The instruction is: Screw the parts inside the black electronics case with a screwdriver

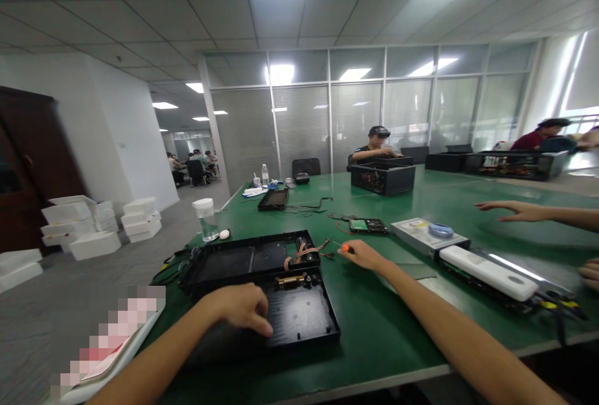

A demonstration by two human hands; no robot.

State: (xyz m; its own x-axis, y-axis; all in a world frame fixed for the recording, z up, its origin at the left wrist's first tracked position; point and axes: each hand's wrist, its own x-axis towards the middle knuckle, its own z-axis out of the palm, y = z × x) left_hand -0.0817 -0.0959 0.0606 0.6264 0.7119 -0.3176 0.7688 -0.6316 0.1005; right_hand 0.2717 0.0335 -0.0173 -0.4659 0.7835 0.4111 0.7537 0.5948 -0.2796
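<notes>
A screwdriver (347, 248) with an orange and black handle is gripped in my right hand (362, 255). Its thin shaft points left toward a bundle of striped wires (304, 256). My left hand (243, 306) is over the lower black plastic casing (306, 311), thumb stretched out and fingers bent; I see nothing held in it. Whether its fingertips press on the casing is hidden. Right behind lies the other black casing half (248, 258), and the wires run out of its right end. A brass-coloured part (291, 281) sits near the casing's back edge.
A drive with a green circuit board (367, 226) lies beyond my right hand. To the right are a metal box (423, 233), a white long case (489, 272) and pliers (556, 305). A clear jar (206, 221) stands left. Another person's hand (512, 210) reaches in from the right.
</notes>
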